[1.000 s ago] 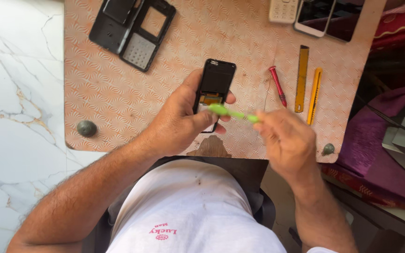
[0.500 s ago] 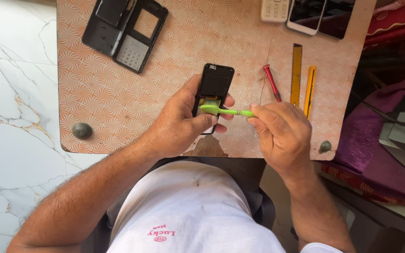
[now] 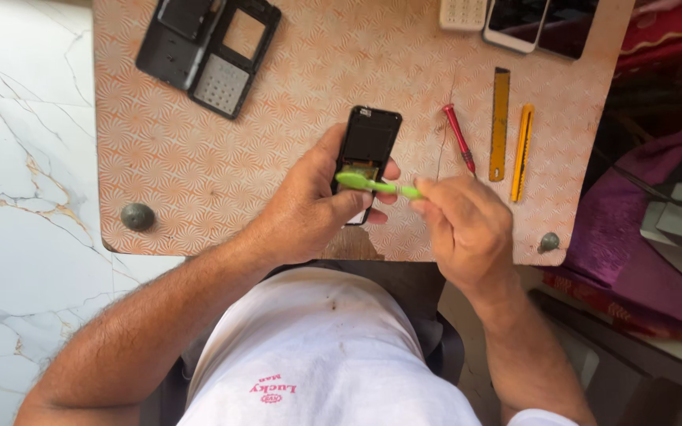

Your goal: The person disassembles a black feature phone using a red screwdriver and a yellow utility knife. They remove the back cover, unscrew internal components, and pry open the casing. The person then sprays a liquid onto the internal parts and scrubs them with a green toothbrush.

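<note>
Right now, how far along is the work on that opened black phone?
Done: the black phone is stripped open, and its housing parts lie apart at the board's far left. In hand: the left hand grips the phone while the right hand works a green brush across its exposed inside. Left: the parts are not yet refitted.

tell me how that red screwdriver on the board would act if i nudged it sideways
The red screwdriver looks slim and round-handled, so it would probably roll rather than slide. It appears small and likely light, so a slight push should shift it. The patterned board seems flat and smooth, offering little to stop it before the yellow ruler.
</note>
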